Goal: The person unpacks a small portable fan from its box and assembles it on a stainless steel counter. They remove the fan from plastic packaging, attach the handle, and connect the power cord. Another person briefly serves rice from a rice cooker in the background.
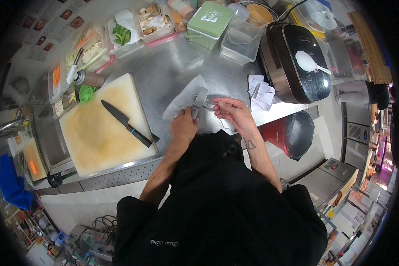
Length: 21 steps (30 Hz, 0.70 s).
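My left hand (185, 126) rests low over the steel table, its fingers bent and pressed on a small pale, see-through piece (201, 96). Beneath and beyond it lies a crumpled whitish sheet (178, 101), paper or thin plastic. Just to the right, my right hand (233, 114) is raised with thumb and fingers pinched together. At those fingertips is a small clear scrap, too small to name. To the left, a knife (115, 115) with a dark blade and black handle lies on a worn white cutting board (86, 133).
Vegetable tubs (154, 32) line the back left, by a green lidded box (210, 20) and a clear container (240, 44). A rice cooker (292, 62) with a white paddle (307, 61) stands right, beside paper slips (262, 93). A red lined bin (277, 133) stands below the table's edge.
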{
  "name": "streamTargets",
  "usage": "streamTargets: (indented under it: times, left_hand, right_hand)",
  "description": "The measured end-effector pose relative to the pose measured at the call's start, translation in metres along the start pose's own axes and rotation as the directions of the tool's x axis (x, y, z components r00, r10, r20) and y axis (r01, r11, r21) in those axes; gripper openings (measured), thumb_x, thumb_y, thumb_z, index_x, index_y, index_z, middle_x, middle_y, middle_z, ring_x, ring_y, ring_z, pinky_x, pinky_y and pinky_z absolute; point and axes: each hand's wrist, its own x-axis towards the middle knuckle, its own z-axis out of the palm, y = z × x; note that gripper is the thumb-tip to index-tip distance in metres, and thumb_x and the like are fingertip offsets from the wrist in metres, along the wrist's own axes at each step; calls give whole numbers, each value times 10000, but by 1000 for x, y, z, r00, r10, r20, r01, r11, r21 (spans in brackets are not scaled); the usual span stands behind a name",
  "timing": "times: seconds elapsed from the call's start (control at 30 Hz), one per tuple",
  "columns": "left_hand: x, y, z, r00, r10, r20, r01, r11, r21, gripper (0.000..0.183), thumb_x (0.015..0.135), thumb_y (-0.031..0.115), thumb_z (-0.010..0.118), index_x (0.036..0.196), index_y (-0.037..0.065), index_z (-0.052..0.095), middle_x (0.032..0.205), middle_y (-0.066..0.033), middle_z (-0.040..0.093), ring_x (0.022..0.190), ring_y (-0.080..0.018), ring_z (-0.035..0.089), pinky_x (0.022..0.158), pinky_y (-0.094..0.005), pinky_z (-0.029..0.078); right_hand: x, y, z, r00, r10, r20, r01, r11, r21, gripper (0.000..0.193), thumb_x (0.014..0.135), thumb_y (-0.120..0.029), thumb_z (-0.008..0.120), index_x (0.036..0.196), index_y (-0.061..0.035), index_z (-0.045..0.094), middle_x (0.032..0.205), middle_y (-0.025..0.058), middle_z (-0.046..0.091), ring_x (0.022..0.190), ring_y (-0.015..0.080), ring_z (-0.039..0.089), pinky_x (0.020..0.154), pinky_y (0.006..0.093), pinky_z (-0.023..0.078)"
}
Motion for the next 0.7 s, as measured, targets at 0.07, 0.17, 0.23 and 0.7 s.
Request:
streamTargets:
  times: [0.07, 0.17, 0.23, 0.7]
  left_hand:
    - [-1, 6, 2, 999, 19, 35, -18, 999, -47, 530, 845, 304, 797, 1239, 7, 602, 1082, -202, 693, 968, -406, 704, 847, -500, 551]
    - [-2, 6, 4, 998, 42, 43, -37, 993, -112, 575, 846, 333, 801, 1247, -19, 587, 1115, -223, 689, 1002, -413, 693, 865, -503, 547]
    - [-2, 3, 7, 998, 46, 41, -39, 987, -154, 599, 845, 352, 805, 1247, -30, 579, 1130, -234, 687, 1019, -415, 688, 874, -506, 544]
    - [-33, 19, -46, 999, 33, -34, -47, 660, -750, 276, 921, 82, 774, 1165, -16, 690, 915, -99, 765, 776, -135, 731, 673, -268, 579]
  right_hand:
    - [4, 6, 0, 999, -21, -34, 19, 999, -41, 223, 1004, -122, 674, 1169, 17, 729, 941, 94, 743, 826, 138, 695, 819, 301, 596]
    - [5, 18, 8, 988, -96, -119, 78, 986, -145, 188, 980, -99, 700, 1138, -9, 750, 918, 76, 753, 791, 119, 692, 741, 272, 581]
    - [8, 29, 10, 980, -147, -131, 111, 963, -247, 175, 977, -92, 701, 1123, -15, 757, 926, 66, 757, 793, 104, 688, 706, 251, 555]
    - [12, 62, 18, 992, -102, -69, 92, 986, -138, 157, 963, -66, 715, 1103, -3, 746, 918, 65, 749, 791, 115, 693, 747, 271, 584]
